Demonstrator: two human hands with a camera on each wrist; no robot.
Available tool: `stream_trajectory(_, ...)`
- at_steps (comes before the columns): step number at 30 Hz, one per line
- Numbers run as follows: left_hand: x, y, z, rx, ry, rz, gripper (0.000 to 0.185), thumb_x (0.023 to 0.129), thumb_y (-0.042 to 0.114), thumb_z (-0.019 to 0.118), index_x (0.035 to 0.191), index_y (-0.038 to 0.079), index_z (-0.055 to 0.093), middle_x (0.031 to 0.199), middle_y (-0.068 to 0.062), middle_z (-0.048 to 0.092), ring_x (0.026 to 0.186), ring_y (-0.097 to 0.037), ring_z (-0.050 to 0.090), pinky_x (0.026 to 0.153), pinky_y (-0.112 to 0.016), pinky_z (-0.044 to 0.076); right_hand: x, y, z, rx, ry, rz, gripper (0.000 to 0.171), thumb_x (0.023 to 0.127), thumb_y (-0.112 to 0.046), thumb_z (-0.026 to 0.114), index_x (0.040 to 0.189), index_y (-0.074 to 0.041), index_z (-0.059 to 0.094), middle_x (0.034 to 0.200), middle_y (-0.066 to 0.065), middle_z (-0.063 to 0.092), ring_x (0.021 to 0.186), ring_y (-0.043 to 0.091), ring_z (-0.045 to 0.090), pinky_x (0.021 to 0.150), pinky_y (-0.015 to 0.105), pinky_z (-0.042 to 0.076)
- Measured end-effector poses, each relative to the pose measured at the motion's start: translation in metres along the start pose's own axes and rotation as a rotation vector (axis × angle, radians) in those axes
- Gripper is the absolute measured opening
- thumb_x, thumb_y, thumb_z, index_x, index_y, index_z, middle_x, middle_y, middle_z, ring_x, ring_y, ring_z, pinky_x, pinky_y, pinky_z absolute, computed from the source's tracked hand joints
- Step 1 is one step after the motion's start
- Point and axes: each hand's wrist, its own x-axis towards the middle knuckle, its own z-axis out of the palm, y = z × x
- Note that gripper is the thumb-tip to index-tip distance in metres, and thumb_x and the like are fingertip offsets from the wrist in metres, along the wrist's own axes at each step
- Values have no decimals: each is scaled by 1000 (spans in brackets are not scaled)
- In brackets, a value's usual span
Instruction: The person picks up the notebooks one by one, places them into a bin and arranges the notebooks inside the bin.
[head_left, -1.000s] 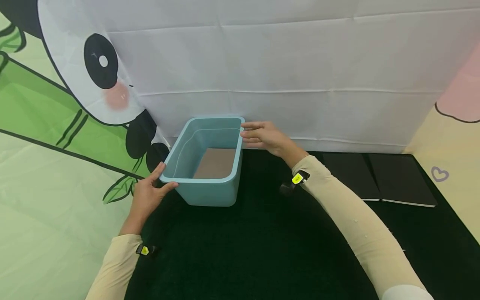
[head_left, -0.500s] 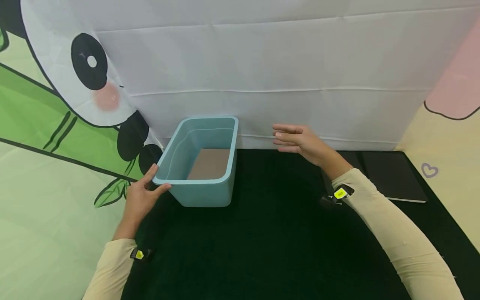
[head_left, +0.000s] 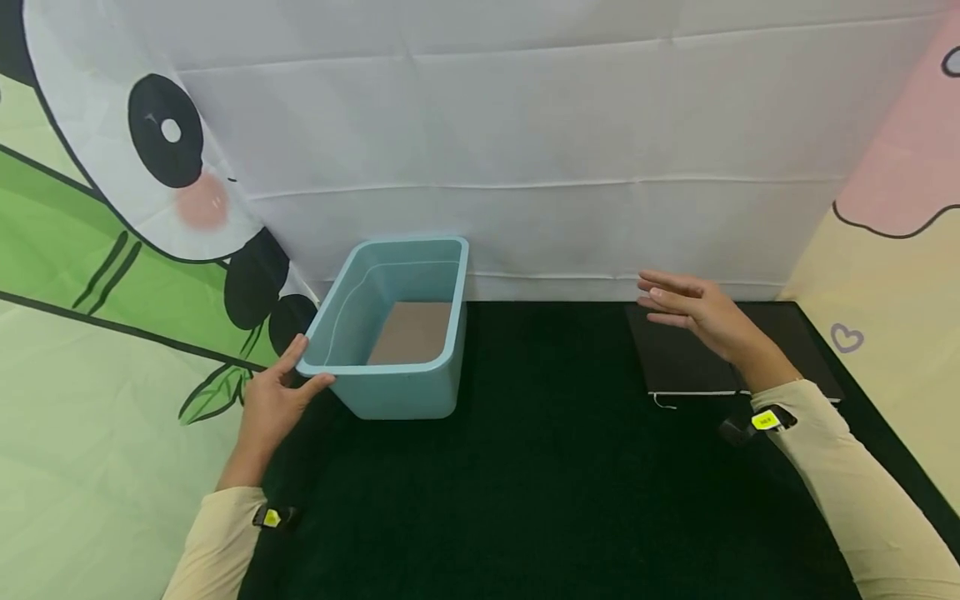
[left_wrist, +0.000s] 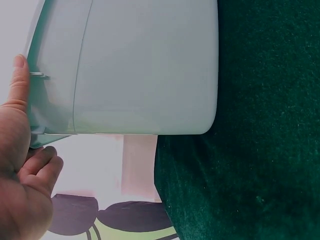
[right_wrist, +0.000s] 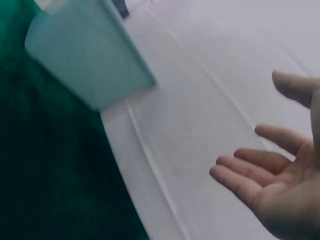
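Since a second ago the right hand [head_left: 701, 317] has left the far right rim of the light blue plastic bin [head_left: 390, 329] and swung well to the right; it now hovers with fingers straight and spread, holding nothing, above the nearer of two black notebooks [head_left: 678, 367] that lie flat at the back right of the dark green mat [head_left: 540, 475]. The left hand [head_left: 273, 400] has kept its place at the bin's near left corner, thumb laid over the rim and fingers against the outside wall; the left wrist view shows the thumb [left_wrist: 17, 82] along the edge and the fingers curled beneath it. The bin stands upright at the back left of the mat, close to the white cloth backdrop [head_left: 525, 150], with a flat brown cardboard piece [head_left: 411, 332] lying on its floor. A panda print [head_left: 165, 158] covers the cloth on the left.
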Motion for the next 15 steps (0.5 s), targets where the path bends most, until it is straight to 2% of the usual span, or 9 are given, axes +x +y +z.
stream_trajectory(4,0,-1,0,7,-6,-8,84,92,41,76,160,21,31,164,-6,28,144,-46,38,108,-64,38,-21,20,-25,-40,49,-28,52,109,-17,50,158,-5,37,148,-5,50,127,2,58,100,21,52)
stream_trajectory(6,0,-2,0,10,-4,-8,84,92,41,76,159,22,32,164,-5,28,144,-46,38,108,-64,38,-30,31,-35,-99,90,-23,53,109,-17,51,157,-1,37,148,-7,50,125,-2,58,98,18,52)
stream_trajectory(11,0,-1,0,16,22,9,82,91,38,77,159,21,34,163,-6,31,141,-47,42,105,-65,40,-55,59,-61,-321,211,51,54,107,-21,55,155,0,40,150,-3,49,115,-16,54,93,12,51)
stream_trajectory(15,0,-1,1,12,34,18,82,90,37,78,158,21,36,162,-5,33,139,-48,44,104,-66,41,-76,80,-87,-490,268,95,56,107,-25,56,155,-2,41,154,10,49,110,-24,44,87,2,42)
